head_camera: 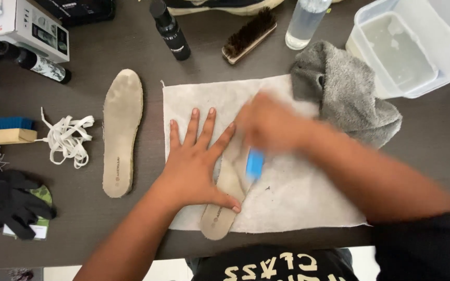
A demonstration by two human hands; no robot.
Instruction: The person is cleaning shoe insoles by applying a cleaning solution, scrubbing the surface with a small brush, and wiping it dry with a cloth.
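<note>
— Both hands first: what are they doing?

— Two hands, both over one white cloth [287, 203]. Left hand [194, 161] lies flat, fingers spread wide, pressing an insole [224, 208] down onto the cloth. Right hand [269, 125] is blurred; it is closed around a blue brush [254, 164] whose end touches the same insole.

— How many insoles in all?

— Two. One under the hands, lying slantwise on the cloth with its heel end past the near edge. The other insole [122, 132] lies alone on the dark table [433, 140], just left of the cloth, lengthwise and bare.

— Go on, biggest things down.

— One table. One cloth. One clear tub [391, 49] at the far right with cloudy water in it, and a lid or second tub beside it; I cannot tell which. One grey towel [347, 93], crumpled, overlapping the cloth's far right corner. One white box [27, 23] at far left.

— Gloves?

— One heap of black gloves [11, 203] at near left; the count is unclear. One bundle of white laces [69, 138] between the gloves and the box.

— Brushes?

— Three. The blue one in hand, a wooden brush [249, 35] with dark bristles at the far edge, and a blue-bristled brush [9, 130] on a wooden block at left.

— Bottles?

— Three. One black bottle [170, 31] beside the wooden brush, one clear bottle [305, 23] right of it, one dark bottle [42, 65] lying below the box.
</note>
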